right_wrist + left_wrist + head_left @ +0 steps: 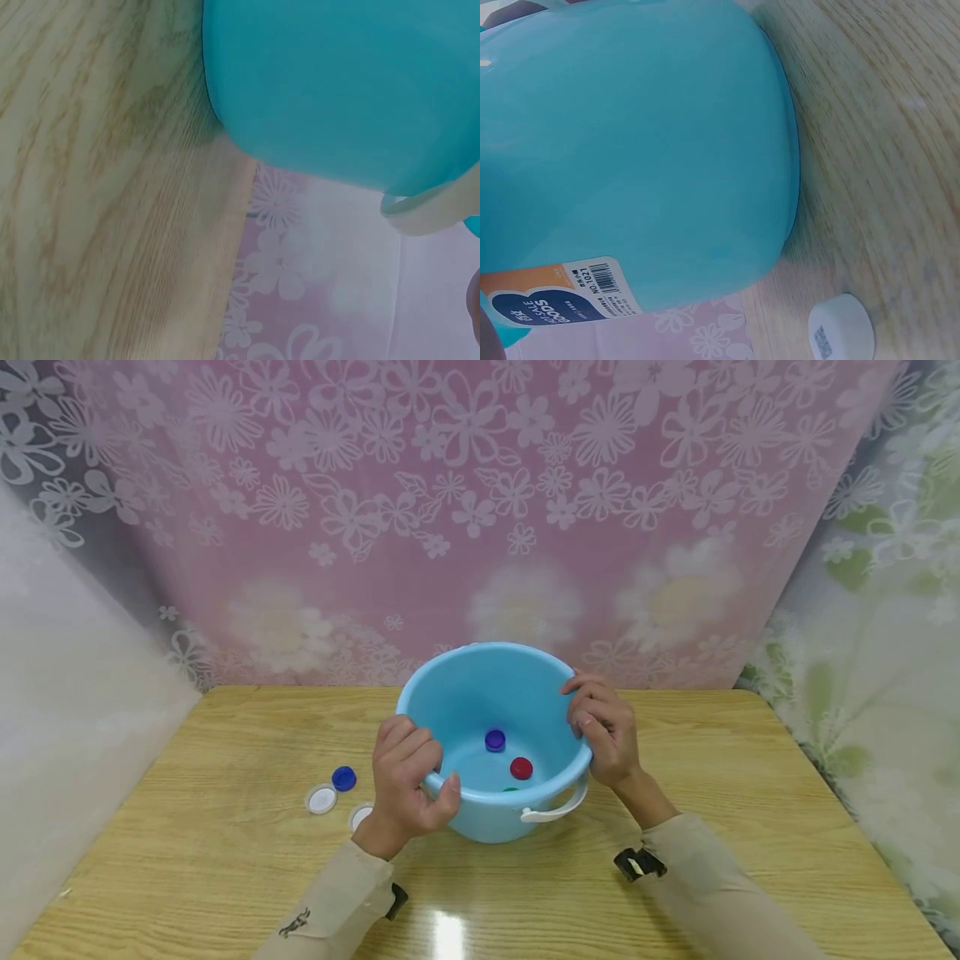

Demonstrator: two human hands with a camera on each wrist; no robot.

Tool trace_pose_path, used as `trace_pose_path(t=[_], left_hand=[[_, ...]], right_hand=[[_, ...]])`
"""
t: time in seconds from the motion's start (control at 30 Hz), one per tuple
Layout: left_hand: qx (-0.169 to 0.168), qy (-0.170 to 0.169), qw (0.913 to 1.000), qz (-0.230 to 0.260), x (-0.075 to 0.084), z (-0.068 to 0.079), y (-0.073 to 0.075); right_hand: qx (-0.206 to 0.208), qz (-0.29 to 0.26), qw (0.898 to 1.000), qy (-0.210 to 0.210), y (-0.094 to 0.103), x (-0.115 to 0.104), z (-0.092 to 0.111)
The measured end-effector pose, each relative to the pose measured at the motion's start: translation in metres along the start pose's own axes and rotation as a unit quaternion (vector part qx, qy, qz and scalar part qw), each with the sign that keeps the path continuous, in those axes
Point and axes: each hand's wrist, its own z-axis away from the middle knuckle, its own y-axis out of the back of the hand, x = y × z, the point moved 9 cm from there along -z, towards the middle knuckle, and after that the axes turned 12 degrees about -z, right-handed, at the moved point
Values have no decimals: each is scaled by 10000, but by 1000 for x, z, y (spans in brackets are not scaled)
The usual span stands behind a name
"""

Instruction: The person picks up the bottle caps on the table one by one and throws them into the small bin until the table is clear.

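A light blue bucket [487, 818] stands on the wooden table, its mouth tipped slightly toward me in the head view. My left hand [408, 777] grips its rim at the near left, fingers curled over the edge. On the right side my right hand [606, 727] holds the rim, fingers bent over it. Inside lie a purple bottle cap [495, 741], a red bottle cap [521, 768] and a green piece [511, 790] mostly hidden by the near wall. The bucket's white handle [555, 812] hangs at the front right. A printed label [562, 292] shows on the bucket in the left wrist view.
Left of the bucket lie a blue cap [343, 778] and a white round lid [322, 799]. Another white lid [360, 815] is partly covered by my left wrist. A pink flowered curtain [450, 527] hangs behind the table [712, 777], with pale cloths at both sides.
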Motion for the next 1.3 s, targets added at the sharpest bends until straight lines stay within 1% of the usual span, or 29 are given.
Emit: trace_pose_path(t=[0.17,0.3,0.4,0.5,0.63,0.8,0.93,1.07,1.17,1.23,1.3], left_hand=[[35,-6,10000,59,1,-3,1],[47,-25,9999,107,3,-4,1],[27,-19,9999,112,3,-4,1],[-20,10,9999,119,2,-1,0],[-104,37,9998,154,1,2,-1],[-249,40,9995,206,-2,3,-1],[-401,76,9988,265,-5,2,0],[-683,239,9962,477,-10,6,3],[-1012,419,9905,831,-14,7,4],[-1198,529,9857,1061,-18,5,6],[-1282,716,9813,1249,-26,1,11]], right_hand=[[17,-62,10000,41,-1,-1,-2],[149,-172,9996,190,-1,-2,-2],[265,-312,9986,327,-1,-4,-2],[328,-381,9980,379,-1,-4,-1],[295,-420,9980,365,-1,-5,-1],[110,-492,9980,370,-2,-4,-2],[-93,-385,9985,368,-6,-3,-5],[-259,-246,9989,320,-9,-2,-4],[-368,-170,9986,326,-10,-2,-2],[-398,-162,9985,342,-10,-2,-2],[-415,-141,9984,357,-10,-1,-3]])
